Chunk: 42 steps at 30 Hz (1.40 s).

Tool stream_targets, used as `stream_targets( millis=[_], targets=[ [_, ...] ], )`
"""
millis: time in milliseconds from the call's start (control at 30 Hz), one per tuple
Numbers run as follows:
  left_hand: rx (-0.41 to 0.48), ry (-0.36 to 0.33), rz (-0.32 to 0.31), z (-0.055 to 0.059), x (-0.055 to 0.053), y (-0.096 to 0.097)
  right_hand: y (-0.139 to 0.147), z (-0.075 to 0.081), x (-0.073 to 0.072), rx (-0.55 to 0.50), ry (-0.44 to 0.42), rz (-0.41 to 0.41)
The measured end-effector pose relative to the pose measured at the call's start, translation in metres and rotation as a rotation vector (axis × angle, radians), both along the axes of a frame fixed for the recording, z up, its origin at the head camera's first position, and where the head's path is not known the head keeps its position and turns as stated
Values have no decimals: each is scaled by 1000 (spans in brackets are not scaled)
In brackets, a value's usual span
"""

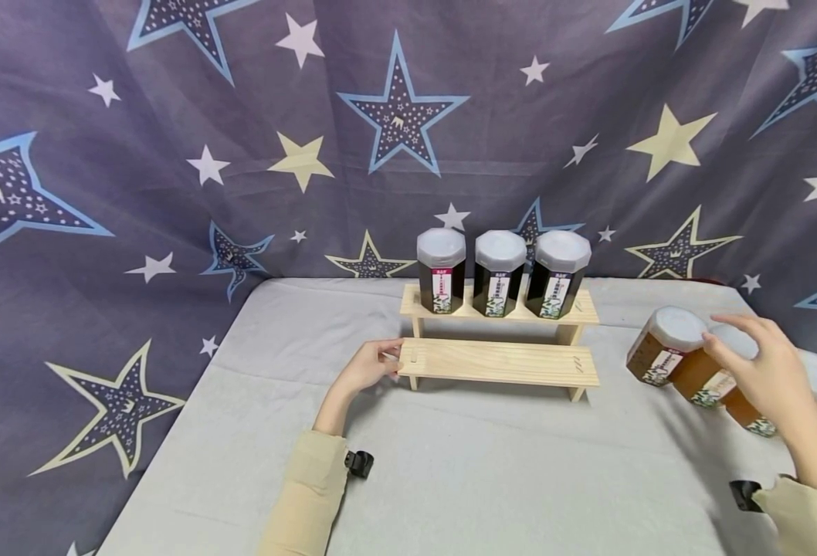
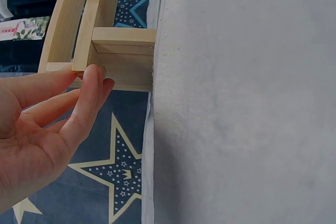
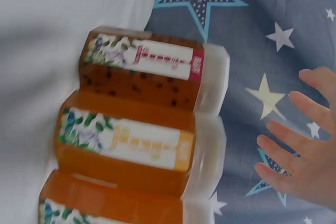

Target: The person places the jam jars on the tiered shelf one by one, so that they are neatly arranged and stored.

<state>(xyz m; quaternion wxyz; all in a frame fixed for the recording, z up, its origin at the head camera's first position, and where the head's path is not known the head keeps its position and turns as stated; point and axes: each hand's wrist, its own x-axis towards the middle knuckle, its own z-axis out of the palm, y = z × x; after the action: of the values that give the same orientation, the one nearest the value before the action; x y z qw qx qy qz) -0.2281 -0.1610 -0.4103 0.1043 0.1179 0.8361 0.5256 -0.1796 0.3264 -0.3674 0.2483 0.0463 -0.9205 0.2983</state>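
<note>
My left hand [image 1: 370,364] pinches the left end of the lower board of a two-step wooden rack [image 1: 499,361]. In the left wrist view, thumb and fingertips meet at the corner of the board [image 2: 84,51]. Over on the right, my right hand [image 1: 766,371] hovers above the lids of three amber jars, its fingers spread and holding nothing. Of these, the farthest jar [image 3: 142,69] has dark specks and a red-edged label. The middle jar [image 3: 126,135] has an orange-edged label, and the nearest jar [image 3: 110,200] is partly behind my hand in the head view.
On the rack's upper step stand three dark jars with white lids: a left jar [image 1: 441,270], a middle jar [image 1: 499,274] and a right jar [image 1: 557,274]. A pale cloth [image 1: 520,479] covers the table. Behind it hangs a star-patterned curtain [image 1: 255,100].
</note>
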Motion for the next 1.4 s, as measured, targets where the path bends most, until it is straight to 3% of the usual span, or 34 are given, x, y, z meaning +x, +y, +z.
stream_targets(
  millis=[367,467,600,733,967,1100,1267,1400],
  targets=[
    [-12,-30,12,4,2,1,42,-28,3,42,-43,-150],
    [-6,-31,12,4,2,1,72,-54,-9,49,-31,-198],
    [-5,-35,13,4,3,0,121,-100,-31,26,82,-208],
    [-8,-28,13,5,3,1,145,-120,-41,-29,156,-189],
    [-23,-25,18,8,5,2,115,-92,-19,-117,158,-174],
    [-23,-23,17,5,3,1,123,-100,-19,-143,120,-187],
    [-7,-18,23,-11,-7,-2,127,-103,-16,-130,32,-181],
    [-9,-7,30,-22,-13,-4,111,-91,-6,-118,11,-200]
  ],
)
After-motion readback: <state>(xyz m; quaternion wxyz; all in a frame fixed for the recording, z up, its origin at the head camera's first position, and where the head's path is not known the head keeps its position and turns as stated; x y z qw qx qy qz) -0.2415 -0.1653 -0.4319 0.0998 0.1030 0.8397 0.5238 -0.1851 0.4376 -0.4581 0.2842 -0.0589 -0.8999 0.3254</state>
